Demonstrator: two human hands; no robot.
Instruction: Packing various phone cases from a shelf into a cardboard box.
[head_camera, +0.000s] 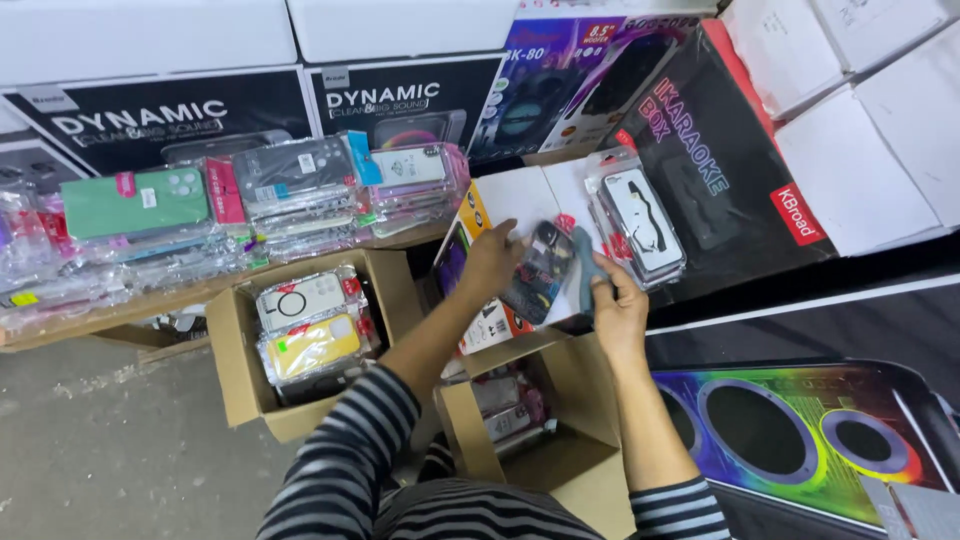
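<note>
Both hands, left hand (490, 262) and right hand (618, 312), clamp a packaged phone case (540, 272). Likely light, slippery wrapper; grip by the edges.

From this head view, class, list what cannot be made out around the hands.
- Packaged phone case: its design is blurred, and the left hand and right hand cover its edges.
- Lower cardboard box: its contents are hidden by the forearms.
- Speaker box: cut off by the frame's edge.
</note>
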